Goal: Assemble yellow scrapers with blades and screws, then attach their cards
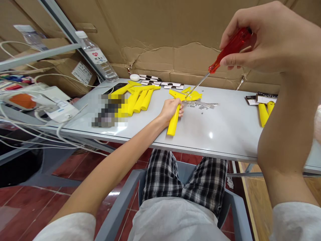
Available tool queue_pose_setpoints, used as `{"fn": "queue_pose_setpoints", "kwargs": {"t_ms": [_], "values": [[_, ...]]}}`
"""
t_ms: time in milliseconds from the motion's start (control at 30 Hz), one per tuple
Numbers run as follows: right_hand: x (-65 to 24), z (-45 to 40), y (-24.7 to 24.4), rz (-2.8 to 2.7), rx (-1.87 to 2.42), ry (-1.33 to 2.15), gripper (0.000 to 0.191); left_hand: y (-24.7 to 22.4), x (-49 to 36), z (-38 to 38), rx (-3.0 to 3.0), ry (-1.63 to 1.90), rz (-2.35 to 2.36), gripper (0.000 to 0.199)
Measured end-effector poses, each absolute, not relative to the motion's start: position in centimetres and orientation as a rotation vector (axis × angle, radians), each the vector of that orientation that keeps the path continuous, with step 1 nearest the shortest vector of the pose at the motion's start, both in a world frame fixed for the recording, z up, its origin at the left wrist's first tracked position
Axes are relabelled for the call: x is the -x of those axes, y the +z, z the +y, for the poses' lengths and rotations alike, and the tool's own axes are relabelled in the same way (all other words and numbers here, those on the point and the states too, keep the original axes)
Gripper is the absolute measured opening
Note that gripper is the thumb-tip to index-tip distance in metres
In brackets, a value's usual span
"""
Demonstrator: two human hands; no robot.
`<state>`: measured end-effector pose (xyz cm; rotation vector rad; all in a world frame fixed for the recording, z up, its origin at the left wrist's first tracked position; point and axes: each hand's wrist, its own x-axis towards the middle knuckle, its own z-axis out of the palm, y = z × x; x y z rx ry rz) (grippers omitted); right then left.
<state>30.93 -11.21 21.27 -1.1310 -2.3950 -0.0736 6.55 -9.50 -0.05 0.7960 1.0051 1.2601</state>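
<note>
My left hand (171, 110) is wrapped round a yellow plastic handle (173, 124) with a wide flared head, steadying it over the table. In my right hand (265, 40), raised at the upper right, is a screwdriver (232, 47) with a red see-through grip. Its thin metal shaft slants down to the left, and the tip meets the flared head just above my left fist; a screw under it is too small to make out. Beside the head, small screws (202, 107) and flat metal strips (209, 105) lie on the tabletop.
Several more yellow handles (136, 100) lie to the left, near a blurred dark object (107, 112). Packaged yellow pieces (263, 113) are at the right. A plastic bottle (97, 57), white cables (60, 127) and a power strip (61, 110) crowd the left; cardboard (163, 33) stands behind the table (200, 134).
</note>
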Motion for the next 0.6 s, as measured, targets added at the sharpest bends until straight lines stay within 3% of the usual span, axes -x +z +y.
{"fn": "queue_pose_setpoints", "kwargs": {"t_ms": [133, 333, 600], "values": [[-30.69, -11.15, 21.15, -2.358, 1.198, -0.113, 0.012, -0.04, -6.56, -9.51, -0.796, 1.256, 1.001, 0.021], [-31.47, -11.11, 21.33, -2.4, 1.222, -0.027, 0.029, 0.1, -6.57, -9.6, -0.78, 1.251, 1.002, 0.023], [-31.01, -11.37, 21.35, -2.377, 1.112, -0.118, 0.025, 0.01, -6.6, -9.6, -0.79, 1.26, 0.998, 0.023]]}}
